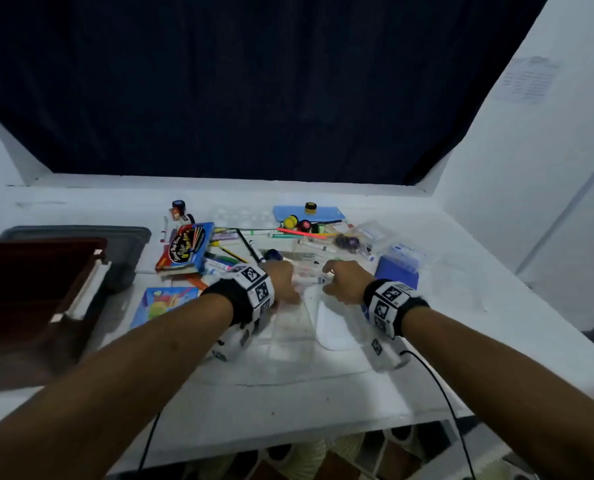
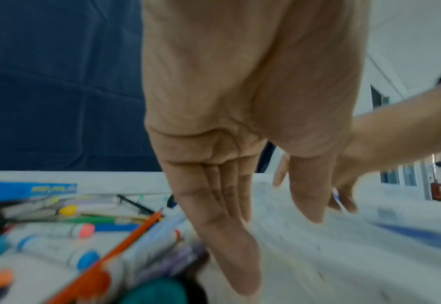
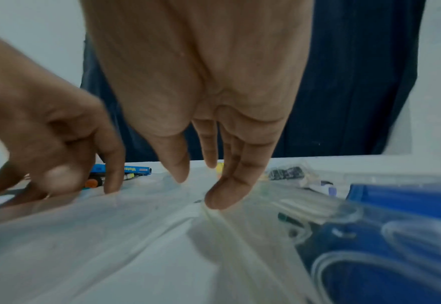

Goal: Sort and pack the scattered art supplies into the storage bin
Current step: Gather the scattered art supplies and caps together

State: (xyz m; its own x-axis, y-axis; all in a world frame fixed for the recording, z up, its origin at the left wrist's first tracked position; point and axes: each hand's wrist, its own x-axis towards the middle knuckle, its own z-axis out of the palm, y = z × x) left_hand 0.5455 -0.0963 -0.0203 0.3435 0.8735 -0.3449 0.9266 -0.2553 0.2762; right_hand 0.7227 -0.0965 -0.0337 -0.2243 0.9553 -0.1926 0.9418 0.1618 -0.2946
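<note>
A clear plastic pouch (image 1: 288, 327) lies flat in the middle of the white table (image 1: 323, 403). My left hand (image 1: 290, 296) and right hand (image 1: 330, 289) are both over its far end, close together. In the left wrist view my left hand (image 2: 274, 242) points straight fingers down at the pouch (image 2: 318, 257). In the right wrist view my right hand (image 3: 201, 189) touches the pouch (image 3: 136, 236) with a fingertip and grips nothing. Markers (image 1: 309, 242), pencils and paint pots (image 1: 291, 221) are scattered behind the hands. The grey storage bin (image 1: 129, 244) stands at the left.
A dark red-brown box (image 1: 39, 289) sits in front of the bin. A crayon box (image 1: 188, 247) and a colouring book (image 1: 164, 303) lie left of the hands. A blue box (image 1: 397, 271) and clear cases (image 1: 375, 233) are on the right. Walls close in both sides.
</note>
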